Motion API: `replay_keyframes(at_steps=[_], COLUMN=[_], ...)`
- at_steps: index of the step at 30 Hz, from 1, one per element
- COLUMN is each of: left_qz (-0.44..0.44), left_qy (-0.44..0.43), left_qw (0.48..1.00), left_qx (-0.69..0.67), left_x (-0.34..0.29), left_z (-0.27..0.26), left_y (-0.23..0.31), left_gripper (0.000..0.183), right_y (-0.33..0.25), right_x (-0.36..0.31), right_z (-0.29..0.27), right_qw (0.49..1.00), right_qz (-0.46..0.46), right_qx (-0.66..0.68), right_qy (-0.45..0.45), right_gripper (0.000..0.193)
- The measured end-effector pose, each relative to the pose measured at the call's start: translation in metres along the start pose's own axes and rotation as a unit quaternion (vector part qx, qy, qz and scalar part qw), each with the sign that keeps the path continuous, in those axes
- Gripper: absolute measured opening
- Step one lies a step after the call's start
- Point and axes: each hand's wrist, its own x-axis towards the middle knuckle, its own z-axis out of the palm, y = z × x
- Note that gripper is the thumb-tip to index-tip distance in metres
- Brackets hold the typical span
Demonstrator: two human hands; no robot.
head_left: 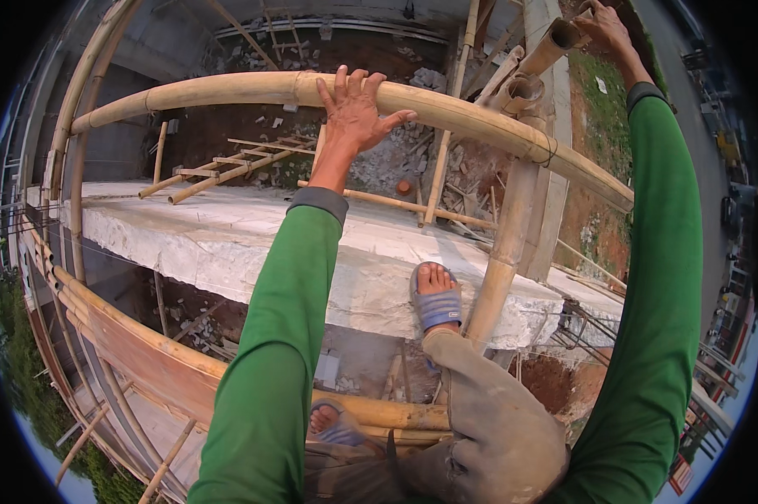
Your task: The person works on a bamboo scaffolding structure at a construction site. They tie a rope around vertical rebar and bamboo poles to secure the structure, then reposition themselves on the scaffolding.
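Observation:
A thick bamboo pole (228, 86) runs crosswise in front of me. My left hand (354, 113) lies over it with fingers spread and thumb stretched to the right. At the upper right, my right hand (611, 35) has its fingers bent round the top of a brown bamboo post (582, 18), partly cut off by the picture's edge. Beside it, hollow bamboo ends (555, 40) stick up near where an upright bamboo post (500, 260) meets the crosswise pole. My sandalled right foot (437, 298) stands on a rough pale concrete beam (362, 281).
My other sandalled foot (337, 424) is by lower bamboo poles (404, 412). A bamboo ladder (228, 172) lies beyond the beam, above rubble-strewn ground far below. Bare steel rods (584, 328) jut from the beam's right end. A board (144, 344) lines the left scaffold; a road runs at far right.

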Motion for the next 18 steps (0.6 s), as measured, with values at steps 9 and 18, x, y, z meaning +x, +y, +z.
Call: replay_keyframes(at_steps=[9,18], left_qz=[-0.02,0.096], left_qy=[-0.041,-0.244], left_qw=[0.999,0.965], left_qx=[0.014,-0.015], left_x=[0.003,-0.08], left_z=[-0.009,-0.172], left_y=[0.005,0.009], left_gripper=[0.106,0.081], right_y=[-0.01,-0.075], right_x=[-0.01,-0.024], right_z=[0.014,-0.005], right_qw=[0.999,0.994], right_qz=[-0.02,-0.032], right_qx=[-0.009,0.037], right_qy=[-0.039,-0.102], right_gripper=[0.057,0.066])
